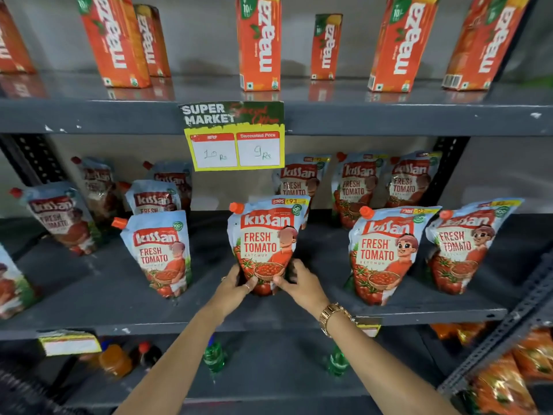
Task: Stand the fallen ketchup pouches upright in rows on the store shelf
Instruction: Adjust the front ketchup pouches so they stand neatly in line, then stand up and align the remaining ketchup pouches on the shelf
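Head view: both hands grip the base of one ketchup pouch standing upright at the front middle of the grey middle shelf, the left hand wrapped on its lower left corner and the right hand on its lower right, thumbs on the printed front. A gold watch sits on the right wrist. Just to its left another pouch stands upright, and to its right two more lean slightly outward, all near the front edge. Behind them a back row of pouches stands against the wall, partly covered by the front ones and by a hanging price card fixed to the upper shelf edge. Orange juice cartons stand well apart along the upper shelf. Below, green bottles and an orange bottle show only blurred tops. The far-left pouch is cut off by the frame, and the orange packs at lower right are too smeared to read.
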